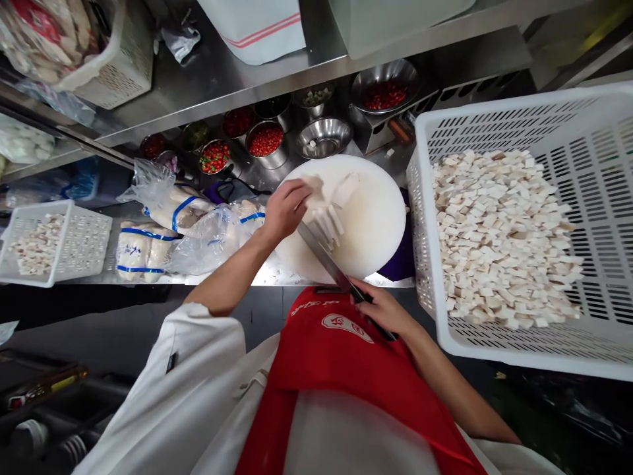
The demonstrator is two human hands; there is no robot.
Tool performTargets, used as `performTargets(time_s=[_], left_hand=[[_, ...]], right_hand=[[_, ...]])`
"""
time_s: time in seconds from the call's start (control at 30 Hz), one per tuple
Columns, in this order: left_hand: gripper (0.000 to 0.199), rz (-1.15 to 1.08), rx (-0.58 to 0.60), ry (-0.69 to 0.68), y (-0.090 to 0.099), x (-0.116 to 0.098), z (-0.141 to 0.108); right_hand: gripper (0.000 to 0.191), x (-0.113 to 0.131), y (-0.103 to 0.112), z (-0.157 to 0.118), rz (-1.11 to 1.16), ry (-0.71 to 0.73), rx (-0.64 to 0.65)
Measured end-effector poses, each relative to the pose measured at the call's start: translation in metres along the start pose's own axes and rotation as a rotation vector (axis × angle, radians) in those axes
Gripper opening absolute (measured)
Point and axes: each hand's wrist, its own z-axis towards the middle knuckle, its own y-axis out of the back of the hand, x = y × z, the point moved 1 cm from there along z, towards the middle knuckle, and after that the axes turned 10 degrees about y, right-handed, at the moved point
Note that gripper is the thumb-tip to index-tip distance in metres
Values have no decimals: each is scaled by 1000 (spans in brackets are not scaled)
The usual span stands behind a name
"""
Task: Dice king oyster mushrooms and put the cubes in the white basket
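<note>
My right hand [378, 305] is wrapped round the black handle of a knife [324, 258], whose blade points up and left over the near left part of a round white cutting board [378, 231]. My left hand [288, 208] has its fingers bent together at the board's left side, on a pale piece [313, 190] that looks like mushroom. White cut strips [328, 224] lie just right of the blade. Another pale piece [345, 189] rests beyond them on the board.
A large white basket [428, 231] of pale chunks [504, 237] stands right of the board. Wrapped packages [143, 251] and a smaller basket [84, 237] are at left. Metal bowls, one with chopped red peppers [266, 140], line the back beneath a steel shelf [247, 92].
</note>
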Motion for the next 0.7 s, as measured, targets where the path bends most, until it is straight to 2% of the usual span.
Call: performTargets(time_s=[0.03, 0.1, 0.2, 0.27, 0.33, 0.4, 0.53, 0.7], left_hand=[[26, -8, -90, 45, 0, 9, -23], [23, -17, -137, 72, -13, 22, -70], [23, -15, 10, 75, -49, 27, -127], [25, -30, 158, 51, -69, 26, -149], [37, -63, 269, 7, -79, 26, -160], [47, -84, 311, -10, -81, 28, -162], [32, -96, 271, 86, -80, 35, -153], [23, -155, 274, 75, -89, 37, -142]], right_hand=[[75, -1, 1, 0, 39, -49, -11], [75, -3, 4, 1, 102, -110, -43], [74, -3, 6, 2, 121, -141, -74], [71, -1, 5, 3, 40, -148, -61], [62, 4, 4, 6, -150, -128, -40], [49, 10, 1, 8, -380, -96, -30], [38, 26, -8, 7, -665, -91, 11], [37, 46, -14, -9, -781, -19, 80]])
